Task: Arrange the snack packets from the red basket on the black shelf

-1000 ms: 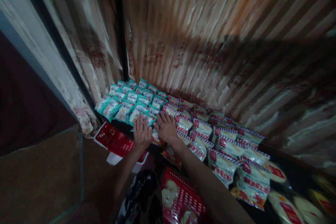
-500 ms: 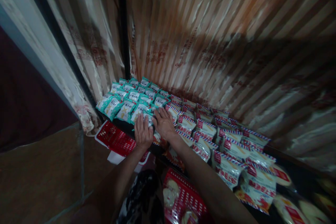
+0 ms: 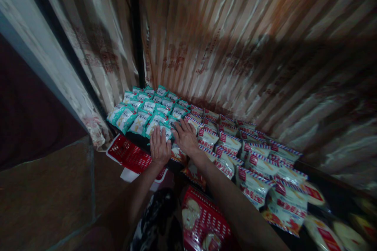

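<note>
My left hand [image 3: 160, 149] lies with fingers stretched out on the lower part of a teal snack bag [image 3: 168, 133] at the front of the shelf. Beside it, my right hand [image 3: 186, 138] rests flat, fingers slightly spread, at the right side of that bag. Several small teal-and-white snack bags [image 3: 149, 106] stand in rows to the left and behind the hands. On the right are rows of larger white bags [image 3: 229, 143] with red print and striped top edges. Whatever lies directly under my palms is hidden.
A dark shelf [image 3: 136, 139] carries the bags. Below its front edge sit a red basket [image 3: 129, 156] and a second red basket [image 3: 219, 219] with round packaged goods. More round packages [image 3: 324, 233] lie at the right. A striped, wrinkled curtain [image 3: 182, 27] and black post [image 3: 136, 27] stand behind.
The view shifts slightly right and back. Both hands keep nearly the same place at the front teal bag, which now sits a little straighter under the left fingers.
</note>
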`<state>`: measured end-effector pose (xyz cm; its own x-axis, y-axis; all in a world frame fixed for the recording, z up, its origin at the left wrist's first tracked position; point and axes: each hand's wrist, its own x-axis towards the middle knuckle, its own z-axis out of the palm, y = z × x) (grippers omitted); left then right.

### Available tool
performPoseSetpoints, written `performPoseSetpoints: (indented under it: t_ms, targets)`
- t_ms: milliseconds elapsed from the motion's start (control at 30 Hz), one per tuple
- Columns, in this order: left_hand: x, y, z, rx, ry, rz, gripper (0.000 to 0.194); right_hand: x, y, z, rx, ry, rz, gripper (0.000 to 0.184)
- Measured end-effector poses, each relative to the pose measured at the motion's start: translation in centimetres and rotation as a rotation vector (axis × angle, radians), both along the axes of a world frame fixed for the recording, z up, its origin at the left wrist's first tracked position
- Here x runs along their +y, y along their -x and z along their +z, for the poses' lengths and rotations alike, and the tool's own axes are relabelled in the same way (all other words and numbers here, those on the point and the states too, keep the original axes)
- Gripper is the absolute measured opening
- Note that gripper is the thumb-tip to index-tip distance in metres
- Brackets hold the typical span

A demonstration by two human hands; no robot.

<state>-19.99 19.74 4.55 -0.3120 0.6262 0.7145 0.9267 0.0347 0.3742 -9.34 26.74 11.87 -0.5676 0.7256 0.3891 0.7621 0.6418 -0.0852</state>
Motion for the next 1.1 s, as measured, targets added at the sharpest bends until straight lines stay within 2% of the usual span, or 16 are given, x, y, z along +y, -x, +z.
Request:
performPoseSetpoints:
  t_ms: [267, 600, 867, 1100]
  targets:
    - [0.0, 0.1, 0.1, -0.003, 0.015, -0.016, 0.055, -0.1, -1.9, 0.2, 0.008, -0.046, -0.034, 0.045]
    - [-0.1, 0.0, -0.1, 0.014, -0.03, -0.002, 0.055, -1.7, -3.2, 0.7, -0.031, -0.026, -0.053, 0.044]
    - [-0.2, 0.3, -0.2, 0.047, -0.008, -0.023, 0.05, -2.2, -3.9, 0.2, -0.057, 0.043, -0.096, 0.045]
    - [-0.8, 0.1, 0.0, 0.063, -0.083, -0.014, 0.052, -3.6, -6.0, 1.7, -0.012, 0.042, -0.099, 0.045]
